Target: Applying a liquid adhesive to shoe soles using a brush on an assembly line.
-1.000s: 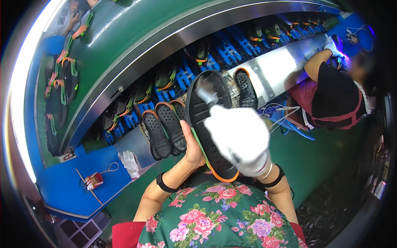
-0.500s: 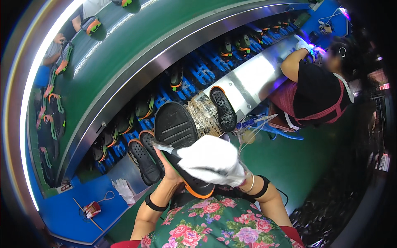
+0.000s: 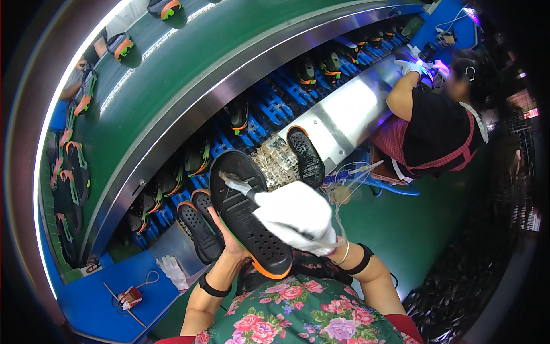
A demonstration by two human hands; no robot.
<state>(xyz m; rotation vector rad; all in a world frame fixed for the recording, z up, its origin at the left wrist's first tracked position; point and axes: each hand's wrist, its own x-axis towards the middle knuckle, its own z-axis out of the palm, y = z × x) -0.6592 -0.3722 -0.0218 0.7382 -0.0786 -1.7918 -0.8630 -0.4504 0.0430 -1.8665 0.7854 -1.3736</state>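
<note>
My bare left hand (image 3: 231, 241) grips the side of a black shoe sole (image 3: 243, 213) with an orange heel rim, its inner face turned up. Holes dot the heel and grooves cross the forefoot. My right hand (image 3: 295, 217), in a white glove, is closed on a small brush (image 3: 236, 183); its brownish tip lies over the sole's forefoot. The glove hides most of the brush's handle. Beyond the glove, another black sole (image 3: 305, 156) rests beside a patch of crumpled clear tape (image 3: 277, 161). Left of my left hand lie a holed sole (image 3: 200, 232) and a second one partly hidden.
A metal ledge (image 3: 338, 123) runs along a conveyor with blue racks (image 3: 272, 106) carrying shoes. A co-worker (image 3: 438, 114) sits at the right. On the blue table (image 3: 91, 295) at lower left are white gloves (image 3: 172, 270) and a small red object (image 3: 130, 298).
The brush has moved from the sole's side edge onto its forefoot. More of the sole's holed heel shows beside my gloved hand. The co-worker now has a shoe at their hands.
</note>
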